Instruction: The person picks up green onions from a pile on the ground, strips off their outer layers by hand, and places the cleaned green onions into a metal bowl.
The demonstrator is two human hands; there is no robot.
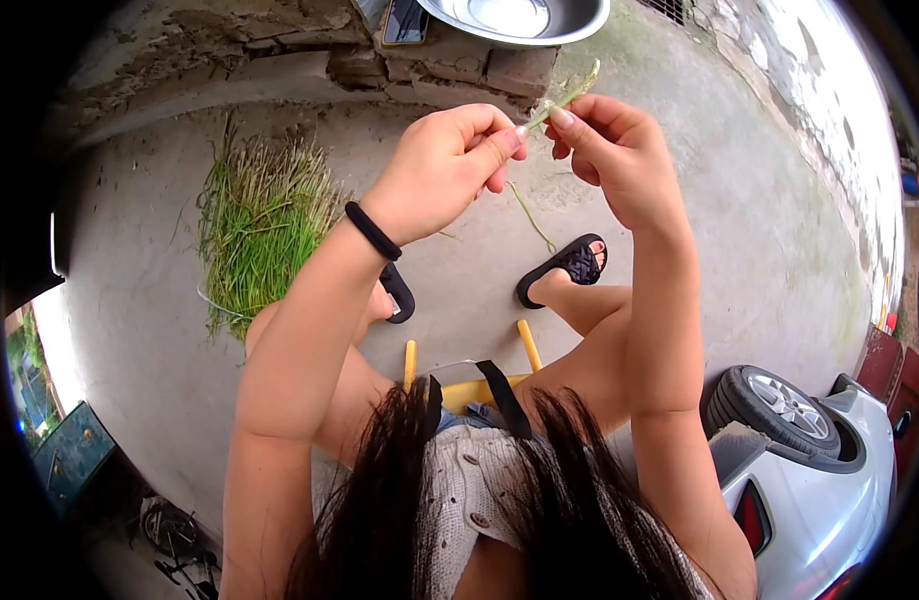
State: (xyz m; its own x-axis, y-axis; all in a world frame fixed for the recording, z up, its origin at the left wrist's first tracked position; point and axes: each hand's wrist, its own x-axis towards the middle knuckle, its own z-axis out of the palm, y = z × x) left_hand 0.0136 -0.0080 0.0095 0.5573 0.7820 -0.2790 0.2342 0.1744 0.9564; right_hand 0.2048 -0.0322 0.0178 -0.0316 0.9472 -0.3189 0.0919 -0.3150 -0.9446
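A thin green stalk [578, 92] is held up between my two hands, its pale tip pointing to the upper right. My left hand [450, 165], with a black band at the wrist, pinches the lower end between thumb and fingers. Close beside it, my right hand [620, 150] grips the stalk nearer the tip with thumb and fingertips. Another thin green strand [532, 218] lies on the concrete floor below my hands. To the left, a large pile of green stalks [270, 215] rests on the floor.
A metal basin [520, 38] and a phone [407, 22] sit on the brick ledge ahead. My sandalled feet are on the floor, with a yellow stool [470, 393] beneath me. At the lower right are a wheel [780, 408] and a silver car [830, 510].
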